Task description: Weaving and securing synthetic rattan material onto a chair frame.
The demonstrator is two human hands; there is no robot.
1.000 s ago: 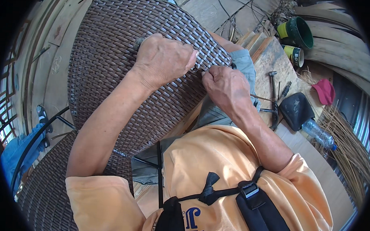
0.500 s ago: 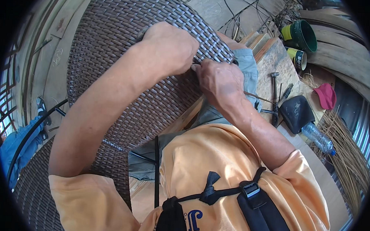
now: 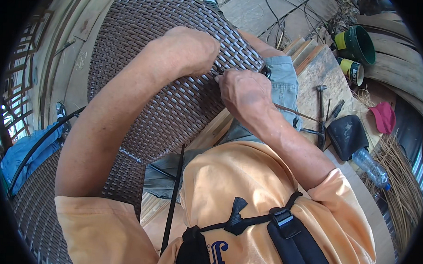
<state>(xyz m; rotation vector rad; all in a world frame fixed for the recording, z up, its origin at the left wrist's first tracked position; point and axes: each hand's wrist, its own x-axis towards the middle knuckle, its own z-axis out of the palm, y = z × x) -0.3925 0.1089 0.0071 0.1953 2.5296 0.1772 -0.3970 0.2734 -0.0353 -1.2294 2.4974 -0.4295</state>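
A dark brown woven wicker panel (image 3: 175, 112) with a rounded outline lies across my lap, tilted. My left hand (image 3: 191, 50) is closed over its upper surface, back of the hand up; its fingers, and whatever they grip, are hidden. Close by on the right, my right hand (image 3: 245, 89) is closed at the panel's right edge, thumb toward the left hand. A thin brown strand (image 3: 296, 113) runs out from under the right wrist; whether the fingers hold it is hidden. A small gap separates the two hands.
On the wooden board at right are a hammer (image 3: 320, 115), a black pouch (image 3: 347, 136), a plastic bottle (image 3: 371, 168) and a red cap (image 3: 383, 117). Green bucket (image 3: 355, 45) and strand bundle (image 3: 395, 194) lie beyond. Another person's blue-clad leg (image 3: 31, 153) is at left.
The view has shifted, moving most surroundings rightward in the picture. My left hand has drawn slightly away from the right. A dark bit seen beside the left fingers earlier no longer shows.
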